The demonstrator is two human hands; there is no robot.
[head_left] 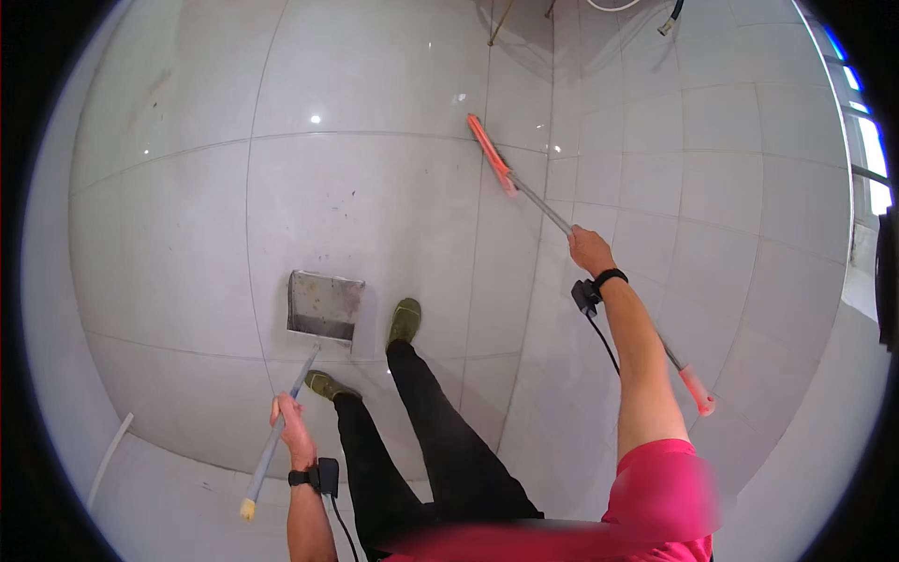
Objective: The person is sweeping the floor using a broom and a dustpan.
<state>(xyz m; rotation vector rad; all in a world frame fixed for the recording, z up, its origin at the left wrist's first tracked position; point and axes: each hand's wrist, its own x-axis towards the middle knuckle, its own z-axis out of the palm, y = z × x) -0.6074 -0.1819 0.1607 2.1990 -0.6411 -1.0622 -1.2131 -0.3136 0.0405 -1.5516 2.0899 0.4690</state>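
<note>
My left hand [295,426] is closed round the pale pole of a metal dustpan [323,300], whose square pan rests on the tiled floor left of my right foot. My right hand [590,248] grips the grey pole of an orange-red broom [489,150] or squeegee, too small to tell which. Its long head lies on the floor near the right-hand wall, and the pole runs back past my right forearm to a pinkish end grip [695,389]. Small dark specks lie on the floor between the pan and the broom head.
A tiled wall [721,187] rises on the right, with a window [871,159] at the far right edge. Hoses [670,21] and thin pipes show at the top. A pale wall curves along the left, with a white pipe [112,454] low down. My feet [405,323] stand beside the pan.
</note>
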